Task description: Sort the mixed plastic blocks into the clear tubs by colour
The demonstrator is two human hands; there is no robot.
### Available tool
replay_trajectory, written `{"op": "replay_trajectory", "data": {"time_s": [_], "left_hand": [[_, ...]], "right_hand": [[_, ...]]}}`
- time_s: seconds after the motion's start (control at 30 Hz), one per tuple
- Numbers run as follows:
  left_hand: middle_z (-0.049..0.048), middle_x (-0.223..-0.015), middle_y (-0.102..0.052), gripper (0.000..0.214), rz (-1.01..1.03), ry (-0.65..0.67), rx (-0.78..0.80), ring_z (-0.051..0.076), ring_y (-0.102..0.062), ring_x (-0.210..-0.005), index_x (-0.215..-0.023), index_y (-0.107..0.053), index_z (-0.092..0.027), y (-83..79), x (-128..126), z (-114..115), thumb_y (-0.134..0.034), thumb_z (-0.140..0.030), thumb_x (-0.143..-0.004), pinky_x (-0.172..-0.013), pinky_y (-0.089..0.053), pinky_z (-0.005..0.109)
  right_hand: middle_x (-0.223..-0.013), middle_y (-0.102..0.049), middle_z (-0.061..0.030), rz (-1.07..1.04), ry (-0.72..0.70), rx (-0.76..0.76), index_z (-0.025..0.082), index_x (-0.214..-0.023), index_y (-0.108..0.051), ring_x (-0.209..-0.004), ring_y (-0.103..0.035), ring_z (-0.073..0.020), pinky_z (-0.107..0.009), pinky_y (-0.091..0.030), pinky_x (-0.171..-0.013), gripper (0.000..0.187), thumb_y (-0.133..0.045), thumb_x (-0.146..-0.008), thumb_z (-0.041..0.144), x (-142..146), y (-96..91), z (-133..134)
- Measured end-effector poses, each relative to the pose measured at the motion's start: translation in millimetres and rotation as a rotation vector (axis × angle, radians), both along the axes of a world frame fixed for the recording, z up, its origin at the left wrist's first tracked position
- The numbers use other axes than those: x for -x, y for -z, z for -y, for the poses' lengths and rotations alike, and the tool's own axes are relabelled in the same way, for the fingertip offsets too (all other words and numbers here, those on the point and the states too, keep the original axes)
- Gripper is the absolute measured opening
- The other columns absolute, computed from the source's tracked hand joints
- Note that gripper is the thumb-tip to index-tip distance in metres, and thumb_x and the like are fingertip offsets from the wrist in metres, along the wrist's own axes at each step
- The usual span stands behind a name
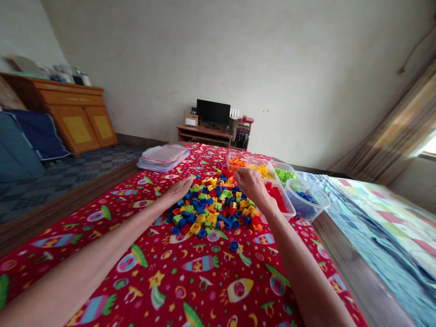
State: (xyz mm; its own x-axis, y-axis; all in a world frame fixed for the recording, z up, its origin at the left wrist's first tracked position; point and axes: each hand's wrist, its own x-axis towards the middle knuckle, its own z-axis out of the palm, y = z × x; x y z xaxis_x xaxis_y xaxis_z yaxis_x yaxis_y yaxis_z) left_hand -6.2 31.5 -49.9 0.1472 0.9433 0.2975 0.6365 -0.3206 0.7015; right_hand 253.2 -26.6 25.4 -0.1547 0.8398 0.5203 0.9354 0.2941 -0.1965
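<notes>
A heap of small toy building blocks (200,218) in blue, yellow, green, red and orange lies on a red patterned cloth (200,281). At the heap's left edge is my left hand (182,188), its fingers stretched out low beside the blocks and nothing visible in it. My right hand (250,181) is closed above the heap's right side, near the clear containers; its fingers are curled, and whatever they hold is hidden. Red pieces (277,197) fill a clear box just right of that hand. One blue round piece (234,245) lies apart, in front of the heap.
Behind the right hand, clear boxes hold orange pieces (237,161), yellow pieces (261,170) and green pieces (285,175). A round clear tub (308,208) with blue pieces stands at the right. Stacked lids (163,156) lie at the far left. A bed (384,218) adjoins the right side.
</notes>
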Motion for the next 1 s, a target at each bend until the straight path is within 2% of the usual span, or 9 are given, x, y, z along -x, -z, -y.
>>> {"op": "replay_trajectory", "data": {"time_s": [0.13,0.3,0.47,0.63,0.73,0.87,0.93,1.0], "left_hand": [[0.0089,-0.129,-0.06,0.057,0.175,0.077,0.139,0.026,-0.052,-0.123,-0.112,-0.063,-0.022,-2.6,-7,6,-0.038,-0.063,-0.081,-0.102,-0.04,0.04],[0.0103,-0.13,-0.059,0.057,0.35,0.196,0.307,0.025,-0.051,-0.124,-0.12,-0.059,-0.02,-18.4,-20,18,-0.033,-0.058,-0.086,-0.099,-0.042,0.04],[0.0072,-0.138,-0.052,0.055,0.422,0.325,0.261,0.022,-0.045,-0.13,-0.126,-0.054,-0.022,-28.1,-41,30,-0.031,-0.055,-0.089,-0.1,-0.041,0.037],[0.0105,-0.138,-0.052,0.056,0.523,0.452,0.269,0.021,-0.048,-0.127,-0.13,-0.052,-0.02,-31.5,-53,38,-0.035,-0.055,-0.089,-0.103,-0.041,0.035],[0.0113,-0.133,-0.057,0.06,0.401,0.454,0.164,0.024,-0.052,-0.123,-0.128,-0.053,-0.018,-36.3,-48,37,-0.044,-0.058,-0.086,-0.102,-0.042,0.036],[0.0082,-0.118,-0.067,0.054,-0.025,0.315,-0.029,0.027,-0.06,-0.11,-0.117,-0.063,-0.017,-45.2,-27,26,-0.049,-0.055,-0.081,-0.096,-0.046,0.037],[0.0074,-0.115,-0.068,0.048,-0.234,0.281,-0.026,0.026,-0.062,-0.106,-0.113,-0.066,-0.018,-48.7,-14,20,-0.051,-0.05,-0.08,-0.094,-0.047,0.035],[0.0067,-0.117,-0.068,0.046,-0.392,0.327,0.047,0.025,-0.062,-0.105,-0.113,-0.066,-0.019,-50.1,-1,15,-0.054,-0.046,-0.077,-0.092,-0.047,0.031]], "right_hand": [[-0.063,-0.062,-0.0051,0.042,0.015,0.02,0.017,-0.072,-0.065,-0.055,-0.048,-0.0133,-0.026,-0.028,-0.056,0.032,-0.041,-0.091,0.026,-2,0.1,6],[-0.064,-0.064,-0.0062,0.086,0.033,0.055,0.017,-0.073,-0.066,-0.056,-0.052,-0.0143,-0.027,-0.025,-0.053,0.031,-0.041,-0.09,0.023,0,2.4,12],[-0.07,-0.067,-0.0083,0.136,0.03,0.066,0.017,-0.078,-0.068,-0.059,-0.056,-0.015,-0.027,-0.024,-0.054,0.029,-0.042,-0.09,0.023,3,4.2,14],[-0.073,-0.069,-0.0089,0.184,0.036,0.086,0.018,-0.08,-0.068,-0.062,-0.057,-0.0153,-0.027,-0.023,-0.053,0.032,-0.039,-0.092,0.026,4,4.5,15],[-0.075,-0.069,-0.0089,0.203,0.041,0.101,0.018,-0.081,-0.068,-0.063,-0.057,-0.0148,-0.026,-0.023,-0.054,0.033,-0.038,-0.092,0.026,4,4.7,15],[-0.076,-0.069,-0.0085,0.217,0.038,0.112,0.018,-0.082,-0.067,-0.063,-0.057,-0.0141,-0.026,-0.022,-0.054,0.033,-0.037,-0.092,0.026,3,4.7,15],[-0.076,-0.069,-0.0082,0.22,0.036,0.121,0.018,-0.082,-0.067,-0.063,-0.057,-0.0138,-0.026,-0.022,-0.054,0.033,-0.037,-0.092,0.026,3,4.5,15],[-0.076,-0.069,-0.0078,0.219,0.026,0.13,0.018,-0.082,-0.067,-0.063,-0.057,-0.0133,-0.026,-0.022,-0.054,0.032,-0.037,-0.092,0.025,4,4.4,15]]}}
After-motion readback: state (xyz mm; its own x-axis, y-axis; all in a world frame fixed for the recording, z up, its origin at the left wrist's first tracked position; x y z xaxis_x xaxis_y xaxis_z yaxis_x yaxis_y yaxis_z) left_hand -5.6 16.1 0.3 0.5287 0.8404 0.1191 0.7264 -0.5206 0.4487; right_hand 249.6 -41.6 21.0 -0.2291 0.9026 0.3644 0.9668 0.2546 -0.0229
